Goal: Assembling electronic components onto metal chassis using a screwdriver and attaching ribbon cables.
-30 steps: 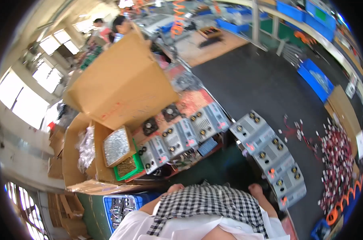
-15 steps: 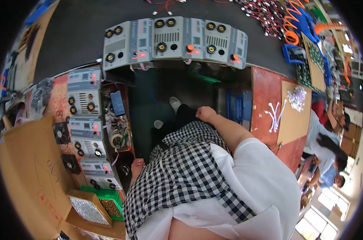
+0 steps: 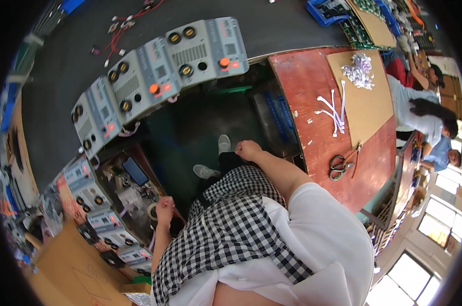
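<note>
Left hand [image 3: 164, 206] curled into a closed fist, holding nothing visible, just beside a tape roll [image 3: 152, 211] at the edge of the cluttered worktop [image 3: 134, 196]. Grey control boxes [image 3: 159, 76] arc across the dark floor above. Right hand [image 3: 248, 149] loosely closed, empty, resting at the knee. Scissors [image 3: 340, 166] lie on the red worktop [image 3: 312, 102], well apart.

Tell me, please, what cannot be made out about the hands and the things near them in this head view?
- Left hand: closed into a fist; anything inside is hidden by its fingers.
- Right hand: curled by the knee; its palm faces away.
- Roll of tape: partly behind the left hand.
- Scissors: too small for detail.
</note>
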Demonstrator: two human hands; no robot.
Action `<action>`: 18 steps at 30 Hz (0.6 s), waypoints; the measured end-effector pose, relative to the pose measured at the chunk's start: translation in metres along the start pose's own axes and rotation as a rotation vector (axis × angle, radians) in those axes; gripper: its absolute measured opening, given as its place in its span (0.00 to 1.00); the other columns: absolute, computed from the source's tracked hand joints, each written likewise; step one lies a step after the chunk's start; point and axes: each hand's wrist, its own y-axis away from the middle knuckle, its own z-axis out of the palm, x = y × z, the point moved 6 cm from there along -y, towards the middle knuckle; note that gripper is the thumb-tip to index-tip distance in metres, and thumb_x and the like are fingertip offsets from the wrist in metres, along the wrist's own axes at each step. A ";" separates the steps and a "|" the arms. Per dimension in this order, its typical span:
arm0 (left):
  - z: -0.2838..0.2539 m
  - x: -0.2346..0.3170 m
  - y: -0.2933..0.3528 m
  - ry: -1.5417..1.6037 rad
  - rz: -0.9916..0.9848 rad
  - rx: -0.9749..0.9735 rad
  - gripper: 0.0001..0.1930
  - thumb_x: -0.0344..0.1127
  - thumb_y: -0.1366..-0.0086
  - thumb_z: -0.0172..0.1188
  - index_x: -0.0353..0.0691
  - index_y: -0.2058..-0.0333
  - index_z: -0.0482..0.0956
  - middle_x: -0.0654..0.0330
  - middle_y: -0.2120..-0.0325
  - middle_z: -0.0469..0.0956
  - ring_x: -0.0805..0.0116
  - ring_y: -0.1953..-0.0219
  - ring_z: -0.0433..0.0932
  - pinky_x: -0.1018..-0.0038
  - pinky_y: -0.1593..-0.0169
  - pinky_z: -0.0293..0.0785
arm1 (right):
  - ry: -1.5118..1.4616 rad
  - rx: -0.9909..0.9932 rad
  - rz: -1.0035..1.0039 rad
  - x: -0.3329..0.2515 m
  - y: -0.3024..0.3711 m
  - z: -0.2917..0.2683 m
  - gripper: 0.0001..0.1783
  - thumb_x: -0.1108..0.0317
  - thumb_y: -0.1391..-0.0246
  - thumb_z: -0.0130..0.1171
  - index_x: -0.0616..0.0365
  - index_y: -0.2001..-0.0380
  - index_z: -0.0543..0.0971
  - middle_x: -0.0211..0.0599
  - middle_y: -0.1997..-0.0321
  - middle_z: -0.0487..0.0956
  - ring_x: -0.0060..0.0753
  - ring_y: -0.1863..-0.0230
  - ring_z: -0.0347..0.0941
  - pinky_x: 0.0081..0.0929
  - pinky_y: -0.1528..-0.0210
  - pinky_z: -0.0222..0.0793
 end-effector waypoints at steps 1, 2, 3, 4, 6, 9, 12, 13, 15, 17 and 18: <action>0.003 0.012 0.005 -0.028 -0.087 -0.002 0.06 0.34 0.45 0.52 0.39 0.71 0.70 0.66 0.82 0.68 0.80 0.82 0.64 0.85 0.77 0.60 | -0.040 0.013 0.034 0.006 0.006 -0.001 0.10 0.62 0.60 0.53 0.51 0.72 0.77 0.38 0.68 0.75 0.40 0.63 0.70 0.33 0.60 0.65; 0.008 0.030 0.015 -0.118 -0.084 -0.005 0.07 0.35 0.45 0.53 0.38 0.72 0.71 0.66 0.82 0.69 0.80 0.81 0.65 0.85 0.76 0.62 | -0.083 0.020 0.071 0.011 0.013 0.001 0.09 0.62 0.60 0.53 0.51 0.73 0.77 0.38 0.67 0.75 0.40 0.63 0.70 0.34 0.60 0.65; 0.016 0.038 0.010 -0.147 0.002 -0.056 0.07 0.35 0.44 0.53 0.38 0.72 0.71 0.66 0.81 0.70 0.79 0.81 0.66 0.84 0.75 0.63 | -0.122 0.023 0.082 0.023 0.010 0.007 0.09 0.62 0.60 0.53 0.51 0.73 0.77 0.38 0.67 0.75 0.40 0.63 0.70 0.34 0.60 0.65; 0.021 0.046 0.004 -0.175 0.086 -0.109 0.07 0.35 0.44 0.52 0.37 0.72 0.72 0.65 0.81 0.70 0.79 0.80 0.66 0.84 0.74 0.64 | -0.129 0.023 0.142 0.039 -0.001 0.015 0.09 0.62 0.60 0.53 0.51 0.73 0.77 0.38 0.67 0.75 0.40 0.63 0.70 0.34 0.60 0.65; 0.044 0.064 -0.020 -0.276 0.099 -0.143 0.07 0.34 0.44 0.52 0.37 0.72 0.72 0.65 0.81 0.71 0.79 0.79 0.67 0.83 0.73 0.64 | -0.166 0.030 0.220 0.066 -0.027 0.014 0.09 0.62 0.60 0.52 0.51 0.74 0.77 0.38 0.67 0.75 0.40 0.63 0.70 0.34 0.60 0.65; 0.084 0.085 -0.066 -0.458 0.165 -0.234 0.07 0.34 0.44 0.52 0.36 0.72 0.71 0.65 0.80 0.71 0.79 0.77 0.68 0.82 0.71 0.65 | -0.225 0.129 0.241 0.095 -0.064 -0.001 0.09 0.62 0.60 0.53 0.52 0.75 0.76 0.37 0.67 0.75 0.41 0.63 0.70 0.35 0.60 0.65; 0.101 0.098 -0.090 -0.578 0.226 -0.340 0.08 0.35 0.45 0.53 0.36 0.73 0.72 0.63 0.79 0.72 0.76 0.76 0.70 0.80 0.70 0.66 | -0.322 0.181 0.271 0.107 -0.080 0.005 0.09 0.61 0.59 0.51 0.52 0.76 0.76 0.37 0.68 0.75 0.42 0.62 0.70 0.35 0.60 0.65; 0.104 0.102 -0.105 -0.713 0.266 -0.336 0.08 0.35 0.46 0.54 0.36 0.73 0.72 0.60 0.79 0.72 0.73 0.76 0.71 0.78 0.70 0.67 | -0.324 0.224 0.315 0.115 -0.094 -0.003 0.09 0.61 0.59 0.50 0.52 0.75 0.76 0.38 0.68 0.75 0.43 0.62 0.69 0.35 0.60 0.65; 0.104 0.111 -0.136 -0.877 0.328 -0.330 0.09 0.37 0.50 0.56 0.38 0.74 0.73 0.53 0.77 0.73 0.61 0.72 0.73 0.71 0.66 0.68 | -0.337 0.287 0.353 0.121 -0.118 -0.008 0.10 0.62 0.58 0.48 0.53 0.75 0.75 0.39 0.68 0.75 0.44 0.62 0.69 0.36 0.60 0.65; 0.104 0.120 -0.145 -1.032 0.371 -0.315 0.09 0.38 0.50 0.56 0.38 0.74 0.73 0.53 0.76 0.72 0.59 0.70 0.73 0.69 0.65 0.68 | -0.374 0.332 0.412 0.130 -0.129 0.008 0.10 0.62 0.58 0.46 0.52 0.74 0.75 0.41 0.69 0.74 0.44 0.62 0.69 0.36 0.60 0.65; 0.102 0.123 -0.148 -1.177 0.404 -0.293 0.10 0.38 0.50 0.57 0.38 0.73 0.73 0.52 0.75 0.72 0.57 0.69 0.72 0.67 0.64 0.68 | -0.381 0.340 0.403 0.129 -0.135 0.015 0.10 0.62 0.58 0.46 0.52 0.74 0.75 0.41 0.69 0.74 0.44 0.62 0.69 0.36 0.60 0.65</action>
